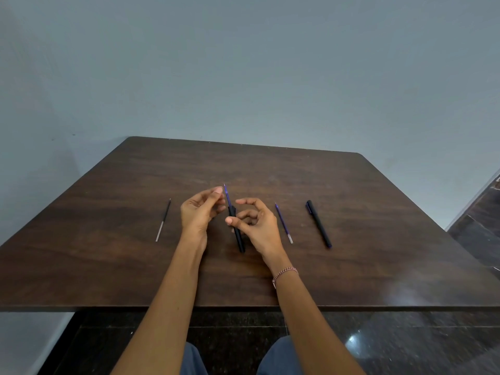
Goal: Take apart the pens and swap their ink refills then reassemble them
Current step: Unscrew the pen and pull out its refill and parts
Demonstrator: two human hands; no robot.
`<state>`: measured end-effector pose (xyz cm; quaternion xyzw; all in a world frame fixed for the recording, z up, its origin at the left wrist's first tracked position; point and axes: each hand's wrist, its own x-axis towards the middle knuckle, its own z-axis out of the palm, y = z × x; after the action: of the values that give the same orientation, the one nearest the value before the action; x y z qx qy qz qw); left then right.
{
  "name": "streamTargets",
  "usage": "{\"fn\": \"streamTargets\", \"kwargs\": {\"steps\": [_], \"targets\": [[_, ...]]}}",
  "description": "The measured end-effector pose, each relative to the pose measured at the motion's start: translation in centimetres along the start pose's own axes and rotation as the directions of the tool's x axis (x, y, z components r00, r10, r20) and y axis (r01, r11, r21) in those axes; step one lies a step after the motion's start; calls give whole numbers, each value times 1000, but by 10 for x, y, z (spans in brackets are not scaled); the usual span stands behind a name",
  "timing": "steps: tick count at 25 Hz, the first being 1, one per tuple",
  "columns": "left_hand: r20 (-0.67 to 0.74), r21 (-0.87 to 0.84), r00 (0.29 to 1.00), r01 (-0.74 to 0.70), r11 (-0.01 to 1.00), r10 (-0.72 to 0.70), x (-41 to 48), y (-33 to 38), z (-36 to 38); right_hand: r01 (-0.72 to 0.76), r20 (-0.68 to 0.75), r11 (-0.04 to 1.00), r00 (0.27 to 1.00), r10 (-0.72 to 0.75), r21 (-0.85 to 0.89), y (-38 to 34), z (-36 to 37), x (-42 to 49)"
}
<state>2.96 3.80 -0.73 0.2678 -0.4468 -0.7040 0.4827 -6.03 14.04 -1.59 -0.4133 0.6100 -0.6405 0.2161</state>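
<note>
My right hand point(257, 226) grips a black pen barrel point(239, 239) above the middle of the brown table point(108, 266), thumb pressed on its upper part. A blue ink refill point(227, 196) sticks out of the barrel's top, its tip pointing away from me. My left hand point(198, 212) is beside it, thumb and fingertips closed against the exposed refill. A black refill point(163, 221) lies on the table to the left. A second blue refill point(284, 223) lies to the right of my hands. Further right lies a whole black pen point(319, 224).
The table's near edge runs just above my knees point(278, 355). A grey wall point(243, 77) stands behind the far edge. Dark polished floor point(405, 342) shows below and at the right.
</note>
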Motion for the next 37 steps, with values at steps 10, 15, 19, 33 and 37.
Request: {"fn": "streamTargets", "kwargs": {"steps": [10,15,19,33,37], "targets": [[154,6,987,37,999,-38,-3,1,0,-23,2,1000,1000,23,-21,-1,0,-1],[96,-71,995,49,996,-42,2,3,-1,-34,13,998,999,35,-49,0,0,-1],[52,-100,998,37,994,-32,3,3,-2,-42,22,996,999,44,-84,0,1,0],[-142,-280,989,-71,957,32,8,7,-8,-28,-18,969,1000,25,-246,-4,2,-2],[-174,-305,984,-98,947,46,9,7,-10,-27,-32,975,999,20,-222,-4,2,-2]]}}
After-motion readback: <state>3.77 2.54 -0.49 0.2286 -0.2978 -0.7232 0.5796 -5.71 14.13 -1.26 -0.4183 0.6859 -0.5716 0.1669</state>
